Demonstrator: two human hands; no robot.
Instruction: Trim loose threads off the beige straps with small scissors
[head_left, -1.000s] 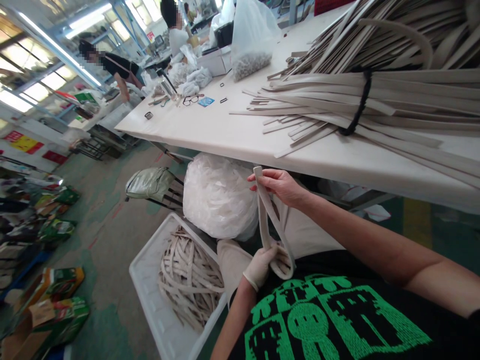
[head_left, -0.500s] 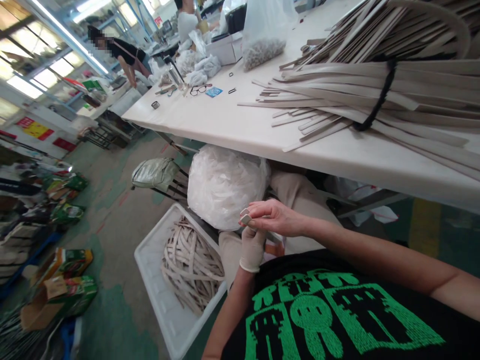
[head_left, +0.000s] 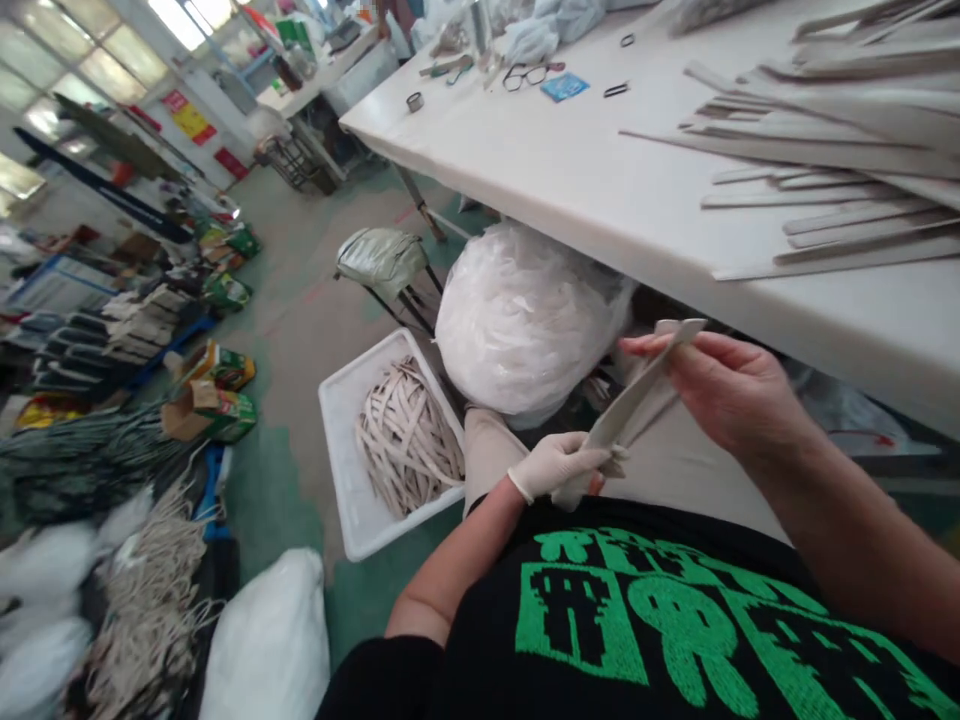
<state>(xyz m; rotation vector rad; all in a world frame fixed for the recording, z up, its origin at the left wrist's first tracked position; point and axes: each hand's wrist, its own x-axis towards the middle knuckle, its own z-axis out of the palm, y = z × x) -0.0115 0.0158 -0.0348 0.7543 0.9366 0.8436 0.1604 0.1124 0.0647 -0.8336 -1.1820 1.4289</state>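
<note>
A beige flat strap (head_left: 634, 395) stretches between my two hands, just below the table edge and above my lap. My right hand (head_left: 724, 385) pinches its upper end, fingers closed. My left hand (head_left: 562, 465), in a white glove, is closed round its lower end near my black shirt with green print.
A white table (head_left: 570, 170) carries a spread of long beige strips (head_left: 832, 150), glasses, a blue card and small rings. Under it lies a white plastic bag (head_left: 525, 315). A white bin (head_left: 341, 440) on the floor holds several finished straps. A stool and boxes stand to the left.
My hands, close together half a second ago, have drawn apart with the strap stretched between them. My head has turned left and down, showing more floor.
</note>
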